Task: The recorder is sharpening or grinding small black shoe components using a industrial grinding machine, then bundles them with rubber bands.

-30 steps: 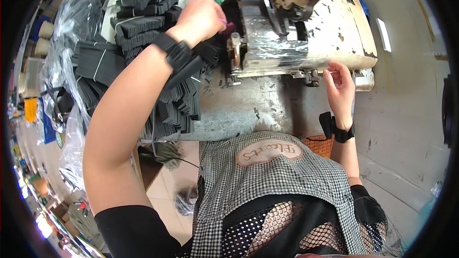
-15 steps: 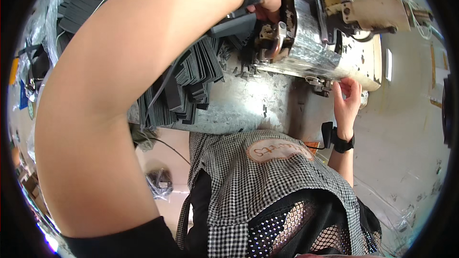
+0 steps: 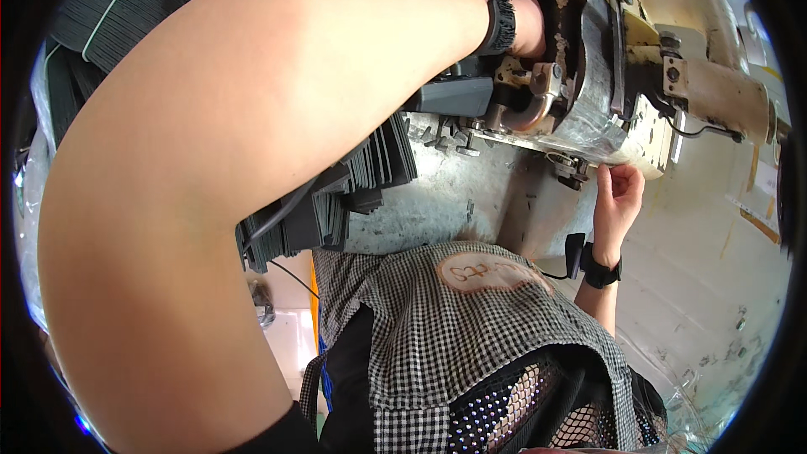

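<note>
My left arm bends across the view from the lower left, and my left hand (image 3: 529, 25) reaches in at the dark, worn side of a cream and bare-metal machine (image 3: 598, 88). Its fingers are hidden there, so its grip cannot be told. A black box on the wrist strap (image 3: 454, 96) hangs beside a curved metal lever (image 3: 538, 105). My right hand (image 3: 619, 200) is at the machine's near edge, right of a small metal fitting (image 3: 569, 170). Its fingers are curled in with the thumb close against them; anything between the fingertips is too small to make out.
Stacks of thin dark grey strips (image 3: 382, 155) stand on the metal table (image 3: 420, 210) under my left arm. Bundles of dark pieces tied with pale bands (image 3: 118, 8) lie at the far left. Small dark scraps are scattered by the machine's base. A pale surface (image 3: 706, 227) lies to the right.
The view has shifted. My left hand has gone deeper behind the machine's dark side, and its fingers, partly visible before, are now hidden. My right hand stays at the near edge, fingers still curled.
</note>
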Tool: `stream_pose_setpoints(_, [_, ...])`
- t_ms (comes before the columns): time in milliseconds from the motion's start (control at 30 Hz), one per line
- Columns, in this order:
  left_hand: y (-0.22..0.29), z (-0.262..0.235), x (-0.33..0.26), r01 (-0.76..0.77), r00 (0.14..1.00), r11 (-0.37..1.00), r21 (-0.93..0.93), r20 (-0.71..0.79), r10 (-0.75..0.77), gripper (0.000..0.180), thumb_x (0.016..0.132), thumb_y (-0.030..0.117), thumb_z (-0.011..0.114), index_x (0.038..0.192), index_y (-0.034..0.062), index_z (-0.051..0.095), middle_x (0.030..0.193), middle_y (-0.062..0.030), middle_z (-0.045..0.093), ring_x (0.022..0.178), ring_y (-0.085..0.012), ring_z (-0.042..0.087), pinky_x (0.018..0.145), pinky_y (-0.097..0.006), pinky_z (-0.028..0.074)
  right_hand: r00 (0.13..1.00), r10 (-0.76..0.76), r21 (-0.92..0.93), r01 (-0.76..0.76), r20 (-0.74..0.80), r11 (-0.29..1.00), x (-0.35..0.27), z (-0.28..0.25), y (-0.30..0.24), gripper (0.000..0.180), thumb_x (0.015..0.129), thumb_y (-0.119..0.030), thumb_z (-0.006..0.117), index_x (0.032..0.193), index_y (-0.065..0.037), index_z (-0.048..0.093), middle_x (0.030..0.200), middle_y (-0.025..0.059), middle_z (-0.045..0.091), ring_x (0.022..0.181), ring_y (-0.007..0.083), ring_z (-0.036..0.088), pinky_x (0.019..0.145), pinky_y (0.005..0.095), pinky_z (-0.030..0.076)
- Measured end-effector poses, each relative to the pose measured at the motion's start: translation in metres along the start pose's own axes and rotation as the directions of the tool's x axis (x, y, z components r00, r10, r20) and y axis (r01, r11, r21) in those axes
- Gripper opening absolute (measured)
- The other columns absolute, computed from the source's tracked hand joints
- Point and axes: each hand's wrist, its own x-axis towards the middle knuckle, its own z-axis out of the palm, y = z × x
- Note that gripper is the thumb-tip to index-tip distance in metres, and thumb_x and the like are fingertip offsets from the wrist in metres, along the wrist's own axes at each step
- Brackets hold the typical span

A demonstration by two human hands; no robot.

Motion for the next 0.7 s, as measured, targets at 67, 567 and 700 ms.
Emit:
stream_pose_setpoints(67, [0.001, -0.002, 0.004, 0.141, 0.989, 0.986, -0.085, 0.065, -0.135, 0.028, 0.08, 0.024, 0.06, 0.101, 0.0099, 0.072, 0.103, -0.0132, 0.069, 0.094, -0.0301, 0.066, 0.077, -0.037, 0.053, 1.0, 0.006, -0.005, -0.006, -0.005, 1.0, 0.001, 0.0, 0.0, 0.018, 0.084, -0.008, 0.07, 0.088, -0.001, 0.054, 0.09, 0.0043, 0.051, 0.075, 0.0105, 0.054, 0.073, 0.0242, 0.047])
stream_pose_setpoints(567, [-0.016, 0.046, 0.029, 0.022, 0.949, 0.793, -0.609, -0.238, -0.209, 0.025, 0.074, 0.025, 0.067, 0.088, 0.0063, 0.074, 0.09, -0.0156, 0.07, 0.085, -0.0299, 0.068, 0.076, -0.038, 0.054, 0.998, 0.053, 0.019, -0.052, -0.044, 0.998, 0.002, 0.002, -0.004, 0.018, 0.085, -0.007, 0.069, 0.085, -0.003, 0.051, 0.077, -0.0025, 0.05, 0.065, 0.0038, 0.045, 0.061, 0.0188, 0.039])
stream_pose_setpoints(700, [-0.008, 0.041, 0.04, 0.145, 0.969, 0.828, -0.542, -0.093, -0.23, 0.022, 0.078, 0.022, 0.062, 0.09, 0.009, 0.074, 0.094, -0.015, 0.07, 0.088, -0.0297, 0.067, 0.078, -0.037, 0.054, 0.998, 0.02, 0.005, -0.02, -0.052, 1.0, 0.0, 0.004, -0.003, 0.018, 0.084, -0.006, 0.067, 0.084, -0.003, 0.05, 0.077, -0.0026, 0.048, 0.065, 0.004, 0.043, 0.061, 0.0191, 0.039])
